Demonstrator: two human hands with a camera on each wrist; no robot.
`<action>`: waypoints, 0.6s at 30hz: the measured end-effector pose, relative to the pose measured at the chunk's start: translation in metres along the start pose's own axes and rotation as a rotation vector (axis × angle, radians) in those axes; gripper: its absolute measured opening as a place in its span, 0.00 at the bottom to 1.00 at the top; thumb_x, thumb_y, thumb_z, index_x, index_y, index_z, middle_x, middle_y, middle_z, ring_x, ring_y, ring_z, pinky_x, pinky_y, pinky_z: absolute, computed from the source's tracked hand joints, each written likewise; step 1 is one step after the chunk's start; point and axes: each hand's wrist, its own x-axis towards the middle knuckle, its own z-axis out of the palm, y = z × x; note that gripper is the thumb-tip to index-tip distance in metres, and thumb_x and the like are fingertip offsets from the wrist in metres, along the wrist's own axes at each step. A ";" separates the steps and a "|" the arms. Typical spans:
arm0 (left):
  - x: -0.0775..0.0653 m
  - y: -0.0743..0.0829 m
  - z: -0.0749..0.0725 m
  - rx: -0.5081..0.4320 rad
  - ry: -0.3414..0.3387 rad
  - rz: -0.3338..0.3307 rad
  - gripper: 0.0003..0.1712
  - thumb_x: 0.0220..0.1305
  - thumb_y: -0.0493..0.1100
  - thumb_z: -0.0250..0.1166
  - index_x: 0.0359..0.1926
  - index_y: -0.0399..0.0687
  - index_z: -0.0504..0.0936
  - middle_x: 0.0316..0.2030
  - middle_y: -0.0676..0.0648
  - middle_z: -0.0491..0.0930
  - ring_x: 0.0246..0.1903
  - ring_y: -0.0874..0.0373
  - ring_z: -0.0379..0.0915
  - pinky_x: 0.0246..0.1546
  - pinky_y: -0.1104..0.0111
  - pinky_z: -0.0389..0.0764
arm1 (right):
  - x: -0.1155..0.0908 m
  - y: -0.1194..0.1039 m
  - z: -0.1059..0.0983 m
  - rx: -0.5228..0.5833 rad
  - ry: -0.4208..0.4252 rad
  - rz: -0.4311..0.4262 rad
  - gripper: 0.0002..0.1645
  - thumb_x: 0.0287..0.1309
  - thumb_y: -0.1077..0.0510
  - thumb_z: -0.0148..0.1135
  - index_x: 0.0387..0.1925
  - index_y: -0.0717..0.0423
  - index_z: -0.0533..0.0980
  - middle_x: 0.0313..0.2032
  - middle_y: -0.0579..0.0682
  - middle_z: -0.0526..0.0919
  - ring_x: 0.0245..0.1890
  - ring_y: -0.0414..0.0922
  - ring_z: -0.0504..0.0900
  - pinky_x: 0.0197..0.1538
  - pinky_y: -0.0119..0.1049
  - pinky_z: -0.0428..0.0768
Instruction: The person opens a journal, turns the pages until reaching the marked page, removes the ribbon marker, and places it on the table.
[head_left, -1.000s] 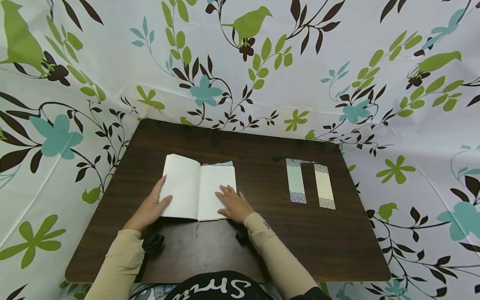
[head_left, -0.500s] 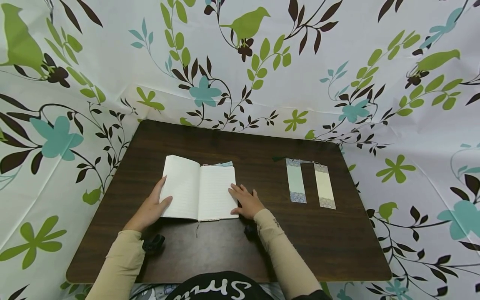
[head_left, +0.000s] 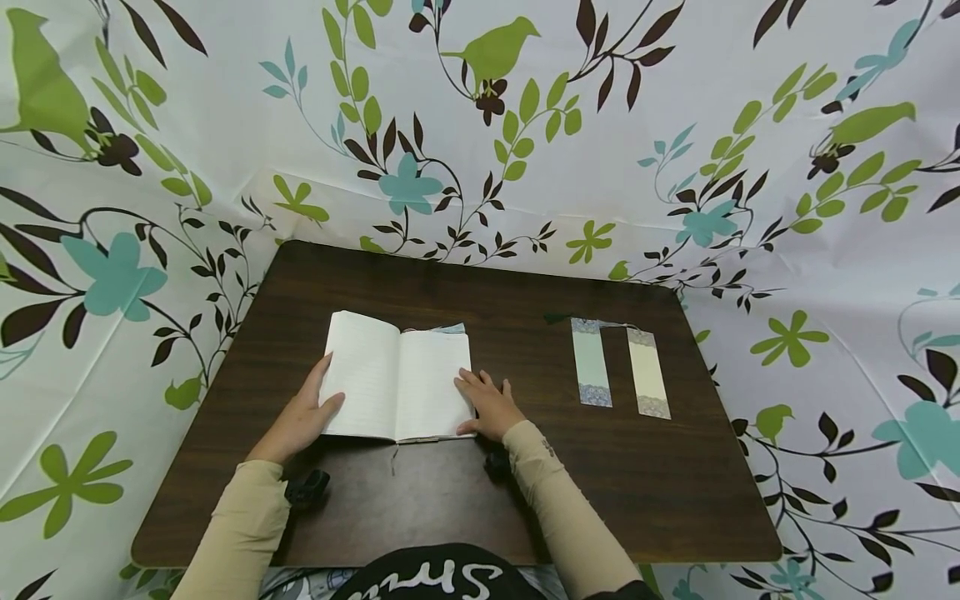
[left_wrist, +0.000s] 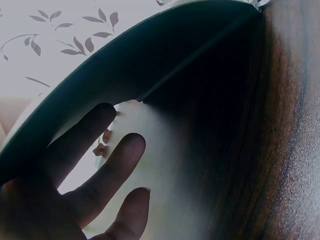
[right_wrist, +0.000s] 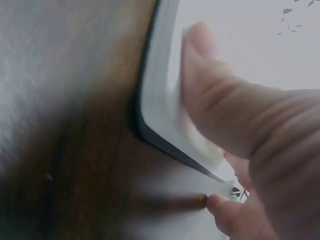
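Observation:
An open notebook (head_left: 360, 375) with pale, faintly lined pages lies on the dark wood table, its left half raised. My left hand (head_left: 296, 421) holds that half's outer edge, thumb on the page. In the left wrist view, its fingers (left_wrist: 107, 175) reach beneath the dark cover (left_wrist: 165, 45), which arches above the tabletop. My right hand (head_left: 491, 408) rests at the right page's outer edge with fingers extended. The right wrist view shows its thumb (right_wrist: 215, 95) on the page and another fingertip beside the book, down at the table.
Two tasselled bookmarks, one pale green (head_left: 592, 362) and one cream (head_left: 649, 373), lie on the table (head_left: 517, 492) to the right. A bluish piece (head_left: 452, 329) sticks out behind the notebook's top edge. A patterned cloth (head_left: 480, 142) hangs behind the table.
My right hand has slid rightward from the middle of the right page to its outer edge, then barely moved. The left hand and notebook look the same.

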 end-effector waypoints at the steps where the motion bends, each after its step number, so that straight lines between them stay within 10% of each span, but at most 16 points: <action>1: 0.000 0.000 0.000 -0.001 0.000 0.001 0.46 0.79 0.49 0.52 0.82 0.52 0.31 0.79 0.33 0.36 0.76 0.30 0.38 0.67 0.31 0.48 | 0.000 -0.001 0.001 0.005 0.006 -0.001 0.57 0.54 0.42 0.73 0.79 0.49 0.57 0.80 0.50 0.51 0.78 0.61 0.49 0.70 0.73 0.45; 18: 0.001 -0.001 0.000 0.009 0.002 -0.001 0.46 0.79 0.50 0.52 0.82 0.51 0.31 0.79 0.32 0.36 0.76 0.29 0.36 0.67 0.30 0.46 | 0.007 -0.018 0.012 0.119 0.169 -0.024 0.74 0.52 0.44 0.76 0.80 0.61 0.33 0.80 0.61 0.40 0.79 0.59 0.44 0.69 0.73 0.47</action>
